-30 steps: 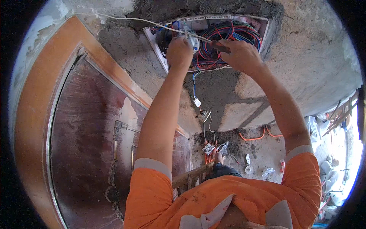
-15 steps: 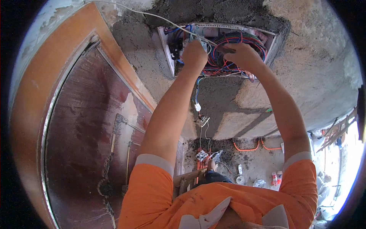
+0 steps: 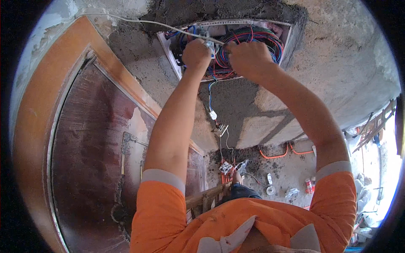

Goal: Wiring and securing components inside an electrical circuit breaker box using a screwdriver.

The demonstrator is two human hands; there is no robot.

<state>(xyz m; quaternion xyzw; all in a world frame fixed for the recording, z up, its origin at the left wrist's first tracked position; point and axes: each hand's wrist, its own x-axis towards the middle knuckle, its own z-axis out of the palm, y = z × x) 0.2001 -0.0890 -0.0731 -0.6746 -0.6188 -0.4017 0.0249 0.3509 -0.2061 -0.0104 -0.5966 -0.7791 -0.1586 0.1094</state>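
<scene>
Both my arms reach up to a wiring box (image 3: 287,42) set into the wall. My left hand (image 3: 197,55) is closed at the box's left part, its fingers on a white cable (image 3: 156,22) that comes in from the upper left. Close by on the right, my right hand (image 3: 249,59) is closed near the cable's end, around a dark tool that is mostly hidden by the fingers. Behind it lies a thick coil of red, blue and green wires (image 3: 276,42). Dark parts sit in the box beside my left hand, partly covered.
Blue and white wires (image 3: 210,97) hang below the box to a small white fitting (image 3: 213,115). A dark red door (image 3: 93,139) in an orange-brown frame (image 3: 38,109) stands at left. Orange conduit (image 3: 274,157), a white roll (image 3: 271,190) and red-and-white containers (image 3: 310,185) lie below.
The view has shifted, so the box appears further left and higher. My right hand has turned and come closer to my left, now hiding most of the dark tool that showed before.
</scene>
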